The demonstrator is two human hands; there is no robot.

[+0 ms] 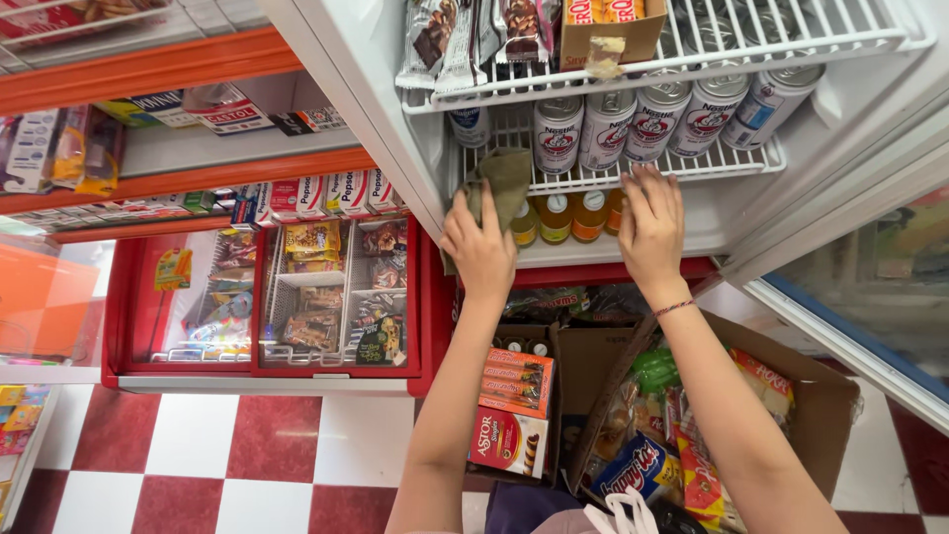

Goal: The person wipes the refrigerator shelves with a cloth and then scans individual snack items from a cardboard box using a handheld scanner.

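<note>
Left hand point(481, 247) fingers clamp a cloth point(504, 183) while right hand point(650, 222), fingers apart, rests on the shelf point(692, 166); a careless swipe could topple the bottles point(557, 218).

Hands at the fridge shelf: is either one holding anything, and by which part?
The left hand holds an olive cloth, gripped at its lower part. The right hand holds nothing, fingers resting at the wire shelf edge.

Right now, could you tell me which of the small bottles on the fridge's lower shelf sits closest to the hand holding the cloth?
The leftmost bottle, right beside the left hand gripping the olive cloth; the other bottles stand further right.
</note>
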